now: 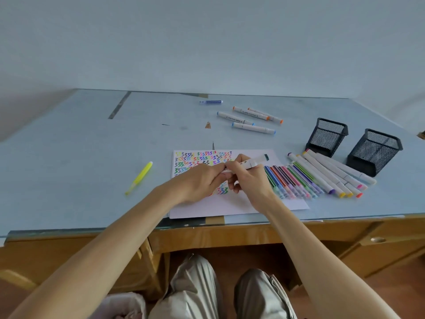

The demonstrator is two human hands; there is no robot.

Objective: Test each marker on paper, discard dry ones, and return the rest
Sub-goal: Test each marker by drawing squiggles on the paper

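Observation:
A white sheet of paper (232, 203) lies at the desk's front edge, its upper part covered with colourful zigzag marks. Above it, my right hand (247, 178) grips a white marker with a dark green end (255, 161). My left hand (202, 180) pinches the marker's near end; whether that is a cap is hidden by the fingers. To the right lie a row of thin coloured markers (291, 180) and several thick white markers (331, 174). Farther back rest several white markers with orange and blue ends (249, 119) and a blue pen (211, 102).
Two black mesh pen holders (327, 137) (374, 151) stand at the right. A yellow highlighter (140, 177) lies to the left of the paper. A bin with a white liner (124, 305) sits on the floor by my knees. The desk has a glass top (69, 157).

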